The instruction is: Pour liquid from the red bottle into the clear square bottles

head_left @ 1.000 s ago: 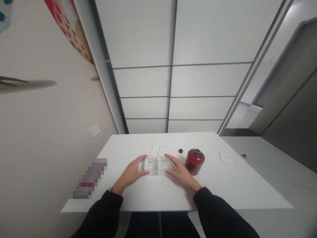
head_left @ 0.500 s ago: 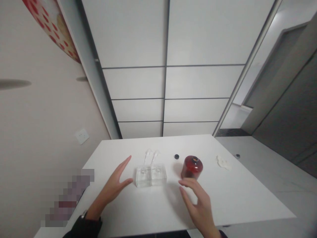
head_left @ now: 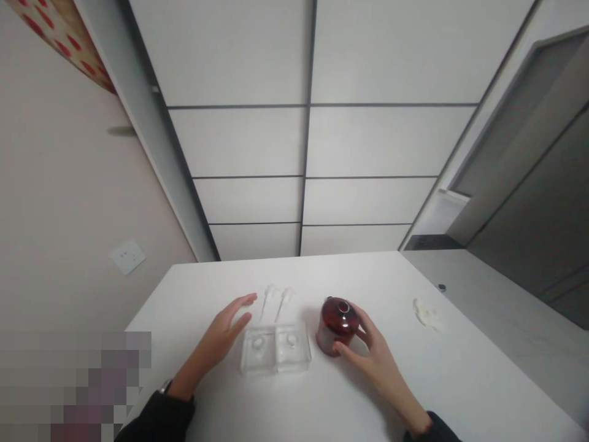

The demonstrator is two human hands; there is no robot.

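Observation:
My right hand (head_left: 368, 350) is wrapped around a squat, dark red, see-through bottle (head_left: 332, 334), thumb at its front and fingers behind its right side. The bottle's round mouth shows at the top, and it appears to stand on the table. My left hand (head_left: 227, 328) is held open, fingers stretched, just left of a clear box with two compartments (head_left: 276, 366). A round knob-like shape shows in each half of the box. Behind it lie two thin, pale, spoon-like sticks (head_left: 278, 307), their wider ends pointing away from me.
Everything stands on a white table (head_left: 257, 408). A small black cap (head_left: 329, 299) peeks out behind the red bottle, mostly hidden. Crumpled white tissue (head_left: 427, 315) lies at the right. White panelled doors (head_left: 257, 199) rise beyond the far edge; a wall with a socket (head_left: 127, 256) is at left.
My right hand has moved forward and closed around the red bottle, which now sits nearer the clear box. My left hand remains open beside the box. The view has tilted and shifted.

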